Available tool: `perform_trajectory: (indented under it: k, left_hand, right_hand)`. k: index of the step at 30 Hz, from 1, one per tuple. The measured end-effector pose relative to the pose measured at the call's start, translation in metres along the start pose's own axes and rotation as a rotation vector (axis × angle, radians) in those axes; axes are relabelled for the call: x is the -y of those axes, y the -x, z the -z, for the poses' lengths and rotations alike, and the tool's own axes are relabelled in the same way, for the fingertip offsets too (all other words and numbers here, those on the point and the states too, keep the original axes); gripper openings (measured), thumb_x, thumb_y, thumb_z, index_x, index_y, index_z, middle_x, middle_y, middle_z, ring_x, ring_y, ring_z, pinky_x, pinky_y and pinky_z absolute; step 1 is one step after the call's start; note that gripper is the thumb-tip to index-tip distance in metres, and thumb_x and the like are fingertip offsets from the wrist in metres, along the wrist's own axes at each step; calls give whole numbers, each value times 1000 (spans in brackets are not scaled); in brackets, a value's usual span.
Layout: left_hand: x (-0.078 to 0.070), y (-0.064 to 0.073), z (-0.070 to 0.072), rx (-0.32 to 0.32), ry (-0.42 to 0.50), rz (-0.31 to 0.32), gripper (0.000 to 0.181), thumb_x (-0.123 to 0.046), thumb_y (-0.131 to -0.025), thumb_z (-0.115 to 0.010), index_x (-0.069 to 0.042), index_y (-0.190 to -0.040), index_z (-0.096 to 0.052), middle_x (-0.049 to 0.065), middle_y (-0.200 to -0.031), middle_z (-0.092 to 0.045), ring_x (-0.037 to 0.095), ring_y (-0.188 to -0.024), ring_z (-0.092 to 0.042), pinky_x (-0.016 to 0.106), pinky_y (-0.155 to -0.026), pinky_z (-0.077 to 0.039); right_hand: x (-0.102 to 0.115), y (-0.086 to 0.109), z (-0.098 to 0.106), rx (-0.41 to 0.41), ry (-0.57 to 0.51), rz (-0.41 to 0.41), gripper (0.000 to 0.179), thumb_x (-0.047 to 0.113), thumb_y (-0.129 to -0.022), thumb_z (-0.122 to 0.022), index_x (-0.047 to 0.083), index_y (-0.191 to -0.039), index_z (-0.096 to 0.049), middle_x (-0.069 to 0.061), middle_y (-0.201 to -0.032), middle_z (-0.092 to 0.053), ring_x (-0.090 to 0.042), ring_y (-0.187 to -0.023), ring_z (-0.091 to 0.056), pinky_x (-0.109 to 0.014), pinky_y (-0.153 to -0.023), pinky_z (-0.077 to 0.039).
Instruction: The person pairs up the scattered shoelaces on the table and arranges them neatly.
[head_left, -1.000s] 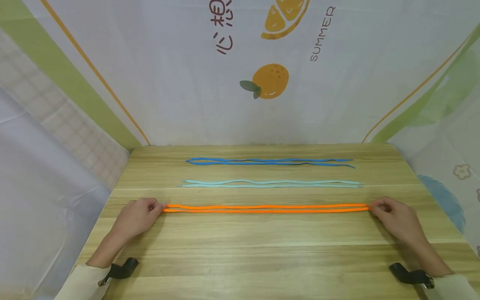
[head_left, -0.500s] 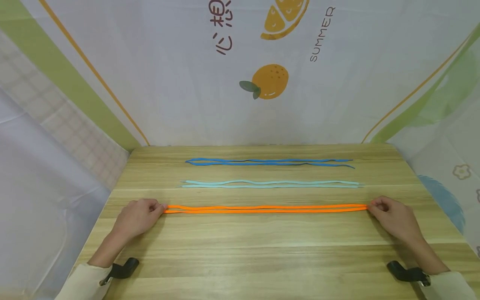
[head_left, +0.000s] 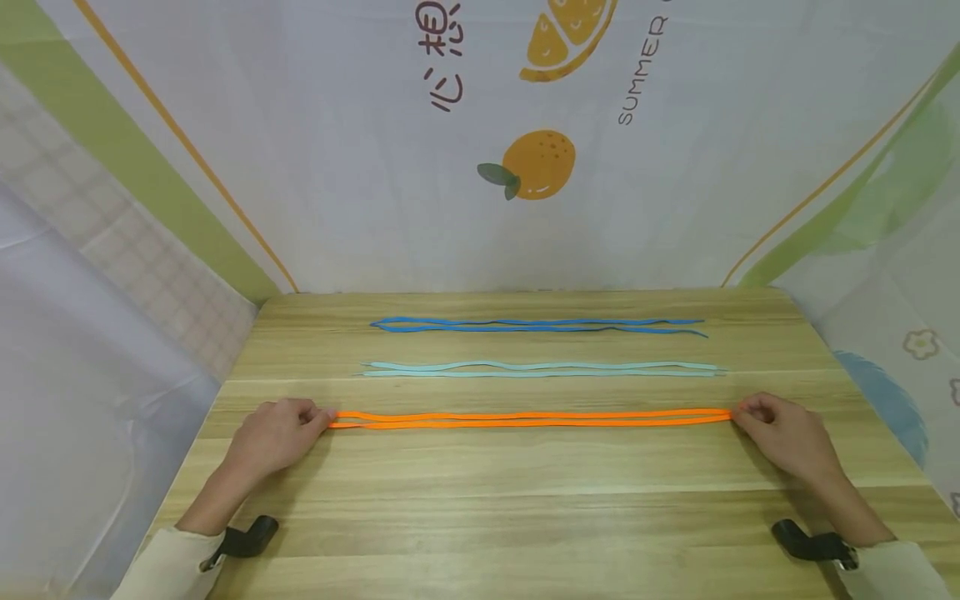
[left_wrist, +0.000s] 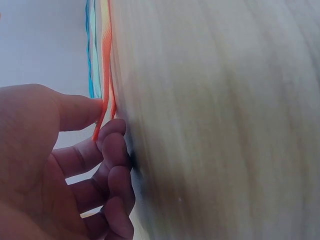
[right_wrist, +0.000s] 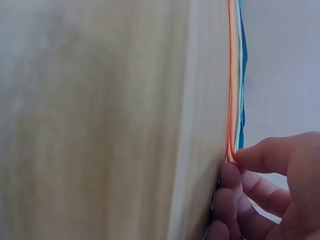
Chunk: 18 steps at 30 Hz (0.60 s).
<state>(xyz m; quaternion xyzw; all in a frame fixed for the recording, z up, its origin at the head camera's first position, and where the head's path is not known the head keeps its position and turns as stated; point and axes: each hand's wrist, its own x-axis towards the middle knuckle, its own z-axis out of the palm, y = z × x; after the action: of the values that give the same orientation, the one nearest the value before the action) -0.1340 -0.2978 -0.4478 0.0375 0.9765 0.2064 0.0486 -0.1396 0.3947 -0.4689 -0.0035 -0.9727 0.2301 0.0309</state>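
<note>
Two parallel strands of orange shoelace (head_left: 525,423) stretch across the wooden table between both hands. My left hand (head_left: 276,437) pinches their left end with thumb and index finger; in the left wrist view one orange tip (left_wrist: 96,134) pokes out below the thumb. At the opposite end, my right hand (head_left: 791,439) pinches the strands together, their tips hidden in its fingers. Both hands stay low, close over the table. Just beyond lie two light mint shoelace strands (head_left: 525,374), roughly parallel to the orange ones. Farther back is a blue shoelace pair (head_left: 465,328), its strands meeting at the left.
The wooden table (head_left: 480,517) reaches back to a white printed curtain (head_left: 375,183) with oranges and lettering. More cloth hangs along both sides. Black camera mounts (head_left: 251,537) sit at both wrists, by the light sleeves (head_left: 168,567).
My right hand has shifted slightly left with its end of the orange shoelace strands. The left hand keeps its pinch almost in place. Mint and blue shoelaces lie as before.
</note>
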Motion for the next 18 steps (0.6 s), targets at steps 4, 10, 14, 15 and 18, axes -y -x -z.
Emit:
perform_trajectory:
  k: [4,10,14,15,18]
  left_hand:
    - [2,-1,0,5,-1,4,40,-41,-110,-65,-16,-80,-69,-4,-64,-49,19,-59,-44,34,-56,-33]
    - [3,-2,1,19,-4,5,41,-43,-111,-63,-17,-79,-69,-4,-65,-50,19,-59,-44,35,-56,-33]
    - [3,-3,1,23,-3,4,42,-43,-111,-63,-17,-79,-68,-4,-65,-50,19,-59,-44,35,-56,-33]
    - [3,-3,1,23,-3,4,42,-44,-111,-63,-17,-79,-68,-4,-65,-50,19,-59,-44,35,-56,-33]
    - [3,-3,1,20,-4,5,43,-44,-111,-63,-18,-76,-64,-4,-65,-48,18,-59,-44,35,-56,-33]
  right_hand:
    - [0,-2,3,34,-3,-9,31,28,-111,-65,-2,-112,-76,-4,-91,-74,-18,-78,-61,-38,-69,-47]
    - [-1,-2,4,60,-7,-4,33,29,-112,-64,-2,-114,-76,-3,-90,-73,-17,-76,-59,-36,-68,-46]
    - [-1,-2,4,70,-17,-3,35,30,-112,-63,-2,-116,-76,-3,-91,-74,-19,-77,-59,-36,-67,-45]
    - [-2,-2,5,73,-21,-6,36,31,-112,-63,-2,-116,-76,-4,-91,-74,-19,-77,-60,-36,-67,-45]
    - [-2,-3,5,78,-23,-12,37,32,-112,-63,-2,-117,-76,-5,-94,-75,-19,-80,-62,-38,-70,-47]
